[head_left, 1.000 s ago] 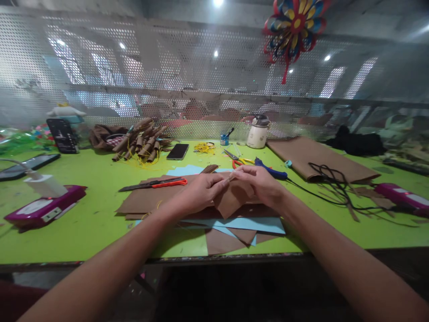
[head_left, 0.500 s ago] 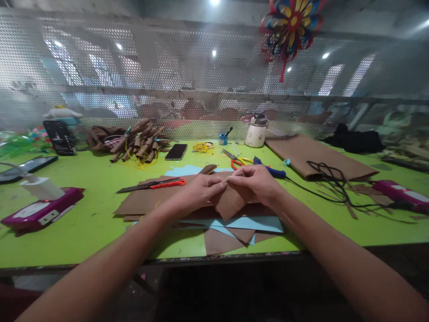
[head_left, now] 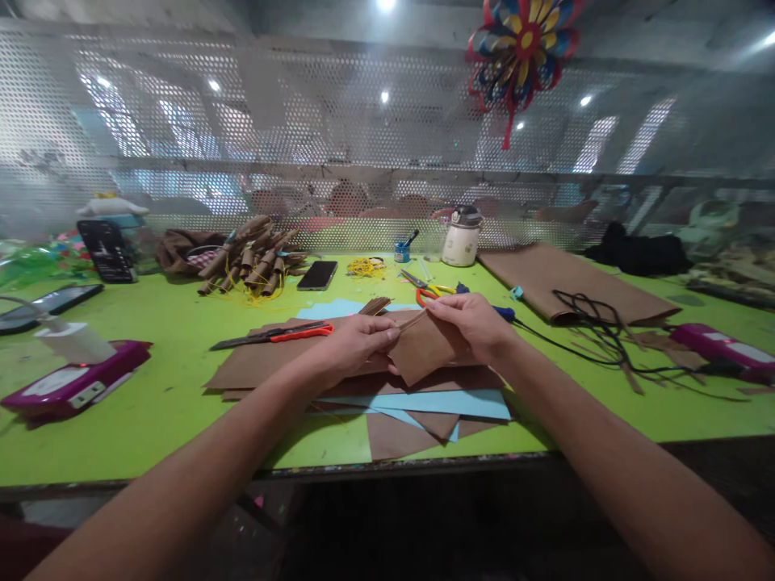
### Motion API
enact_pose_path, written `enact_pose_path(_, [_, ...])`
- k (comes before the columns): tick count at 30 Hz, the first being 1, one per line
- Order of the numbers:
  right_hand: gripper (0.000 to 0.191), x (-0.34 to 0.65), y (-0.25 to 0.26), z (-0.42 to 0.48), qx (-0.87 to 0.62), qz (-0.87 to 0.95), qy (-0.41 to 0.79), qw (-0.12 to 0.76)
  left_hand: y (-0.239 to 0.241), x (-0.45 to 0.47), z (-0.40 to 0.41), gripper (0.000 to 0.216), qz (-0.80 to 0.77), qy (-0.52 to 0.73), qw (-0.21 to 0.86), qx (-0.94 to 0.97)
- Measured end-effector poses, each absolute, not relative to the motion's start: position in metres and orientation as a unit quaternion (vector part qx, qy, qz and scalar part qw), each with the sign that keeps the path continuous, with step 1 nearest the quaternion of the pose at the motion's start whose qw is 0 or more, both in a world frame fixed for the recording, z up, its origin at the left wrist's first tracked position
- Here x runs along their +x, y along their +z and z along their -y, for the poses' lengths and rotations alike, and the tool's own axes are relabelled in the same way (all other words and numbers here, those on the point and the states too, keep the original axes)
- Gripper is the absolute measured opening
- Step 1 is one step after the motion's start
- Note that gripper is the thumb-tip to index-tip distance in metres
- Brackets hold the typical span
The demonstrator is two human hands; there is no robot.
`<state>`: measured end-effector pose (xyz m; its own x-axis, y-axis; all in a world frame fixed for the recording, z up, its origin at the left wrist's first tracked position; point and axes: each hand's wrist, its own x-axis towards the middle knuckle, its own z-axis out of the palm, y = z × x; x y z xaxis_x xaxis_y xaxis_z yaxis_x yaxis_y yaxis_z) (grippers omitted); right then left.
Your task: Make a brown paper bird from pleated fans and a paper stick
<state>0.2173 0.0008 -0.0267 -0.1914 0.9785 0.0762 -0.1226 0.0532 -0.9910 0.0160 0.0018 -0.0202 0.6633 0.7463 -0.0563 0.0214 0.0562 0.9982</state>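
Observation:
A small piece of brown paper (head_left: 425, 353) is stretched between my hands, its upper edge looking narrowly folded or rolled. My left hand (head_left: 362, 343) pinches the left end of that edge between thumb and fingers. At the other end, my right hand (head_left: 469, 319) is closed on the upper right of the piece. Beneath lie larger brown sheets (head_left: 242, 367) and light blue sheets (head_left: 478, 403). Left of my hands, a red-handled cutter knife (head_left: 272, 334) rests on the brown sheets. A bundle of thin brown strips (head_left: 376, 306) lies just behind my left hand.
Scissors (head_left: 417, 281), pliers with red and yellow handles (head_left: 429, 294) and a blue-handled corded tool (head_left: 504, 313) lie behind my right hand. Further back are a phone (head_left: 318, 275), tied brown rolls (head_left: 254, 258) and a bottle (head_left: 461, 238). Purple power strips (head_left: 78, 379) flank the green table (head_left: 169, 323).
My hands have moved apart along the paper's upper edge, the left one leftward. The piece has turned slightly, and more of its top edge shows between my fingers.

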Motion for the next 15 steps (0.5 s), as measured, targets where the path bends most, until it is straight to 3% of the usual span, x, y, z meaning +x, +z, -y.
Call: enact_pose_path(15, [0.026, 0.2204, -0.0261, -0.0045, -0.366, 0.513, 0.588, 0.507, -0.0184, 0.0147, -0.0057, 0.023, -0.363, 0.357, 0.575, 0.640])
